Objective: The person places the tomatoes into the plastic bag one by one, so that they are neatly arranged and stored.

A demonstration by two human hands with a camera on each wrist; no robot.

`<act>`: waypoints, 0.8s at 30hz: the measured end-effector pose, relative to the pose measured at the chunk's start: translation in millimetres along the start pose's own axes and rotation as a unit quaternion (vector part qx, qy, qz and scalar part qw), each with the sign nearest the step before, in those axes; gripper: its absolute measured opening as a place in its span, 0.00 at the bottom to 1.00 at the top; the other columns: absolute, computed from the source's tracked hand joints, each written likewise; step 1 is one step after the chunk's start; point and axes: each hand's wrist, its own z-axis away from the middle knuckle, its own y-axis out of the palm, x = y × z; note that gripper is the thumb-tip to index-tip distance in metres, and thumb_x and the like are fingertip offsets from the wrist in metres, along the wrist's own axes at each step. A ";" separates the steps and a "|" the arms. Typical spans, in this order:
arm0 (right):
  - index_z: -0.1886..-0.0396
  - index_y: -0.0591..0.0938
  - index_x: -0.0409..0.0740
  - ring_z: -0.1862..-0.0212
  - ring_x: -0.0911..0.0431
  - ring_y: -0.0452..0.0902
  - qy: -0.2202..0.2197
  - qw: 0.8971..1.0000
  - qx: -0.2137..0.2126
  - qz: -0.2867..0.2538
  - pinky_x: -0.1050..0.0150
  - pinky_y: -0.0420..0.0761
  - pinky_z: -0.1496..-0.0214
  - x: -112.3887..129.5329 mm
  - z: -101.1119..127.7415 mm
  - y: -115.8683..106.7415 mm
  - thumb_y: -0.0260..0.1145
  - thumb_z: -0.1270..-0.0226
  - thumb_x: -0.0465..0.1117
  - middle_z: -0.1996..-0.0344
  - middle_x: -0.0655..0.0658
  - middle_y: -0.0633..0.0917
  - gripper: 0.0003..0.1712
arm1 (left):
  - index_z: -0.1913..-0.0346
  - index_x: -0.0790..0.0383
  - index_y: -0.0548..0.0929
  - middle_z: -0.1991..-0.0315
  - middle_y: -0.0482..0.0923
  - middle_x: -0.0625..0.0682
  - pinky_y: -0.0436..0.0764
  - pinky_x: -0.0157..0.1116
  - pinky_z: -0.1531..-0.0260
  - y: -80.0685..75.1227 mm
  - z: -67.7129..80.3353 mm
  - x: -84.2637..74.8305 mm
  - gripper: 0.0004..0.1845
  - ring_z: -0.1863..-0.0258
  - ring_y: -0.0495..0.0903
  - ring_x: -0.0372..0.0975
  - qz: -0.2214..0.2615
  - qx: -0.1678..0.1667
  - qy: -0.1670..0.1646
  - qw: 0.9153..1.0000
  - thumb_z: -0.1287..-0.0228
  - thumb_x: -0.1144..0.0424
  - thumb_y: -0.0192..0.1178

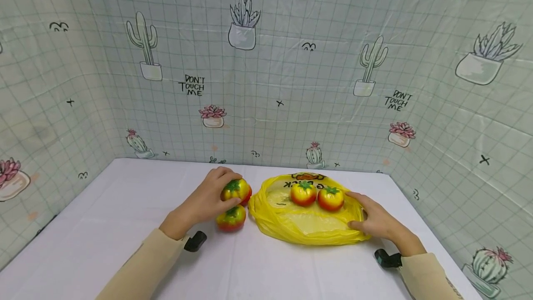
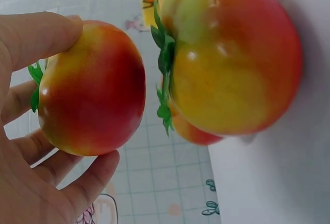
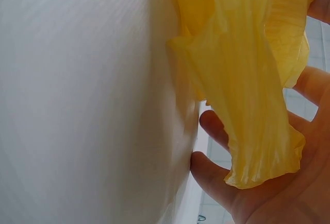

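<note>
The left hand (image 1: pixel 207 199) wraps its fingers round a tomato (image 1: pixel 236 190) just left of the yellow bag (image 1: pixel 306 228), whose right edge the right hand (image 1: pixel 376 221) pinches.

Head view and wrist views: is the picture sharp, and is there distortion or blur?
Head view: sharp, evenly lit, wall grid bowed by the wide lens. Left wrist view: both tomatoes close, glossy highlights on the near tomato. Right wrist view: yellow bag soft, white table smeared.
</note>
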 end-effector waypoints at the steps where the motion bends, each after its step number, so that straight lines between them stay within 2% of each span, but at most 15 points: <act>1: 0.29 0.62 0.45 0.34 0.36 0.60 0.001 1.000 0.000 -0.001 0.34 0.58 0.37 0.1 -0.2 0.0 0.72 0.48 0.47 0.33 0.35 0.66 0.47 | 0.45 0.56 0.77 0.47 0.69 0.52 0.79 0.44 0.54 0.3 -1.3 -0.8 0.23 0.48 0.67 0.46 0.001 0.004 -0.002 1.000 0.44 0.59 0.68; 11: 0.29 0.62 0.45 0.34 0.35 0.59 0.001 1.000 0.001 0.001 0.33 0.58 0.37 0.0 1.4 -1.4 0.71 0.48 0.48 0.33 0.35 0.65 0.47 | 0.44 0.56 0.77 0.48 0.70 0.52 0.78 0.44 0.52 9.9 -12.3 -7.4 0.24 0.48 0.67 0.45 -0.002 0.018 0.013 1.000 0.44 0.58 0.70; 24: 0.29 0.62 0.46 0.34 0.36 0.60 -0.003 1.000 -0.002 0.000 0.34 0.58 0.37 -0.3 0.6 -1.3 0.72 0.48 0.47 0.33 0.35 0.65 0.46 | 0.43 0.57 0.76 0.49 0.69 0.53 0.75 0.42 0.50 29.3 -35.7 -15.4 0.25 0.49 0.68 0.44 0.017 0.040 0.036 0.998 0.42 0.55 0.68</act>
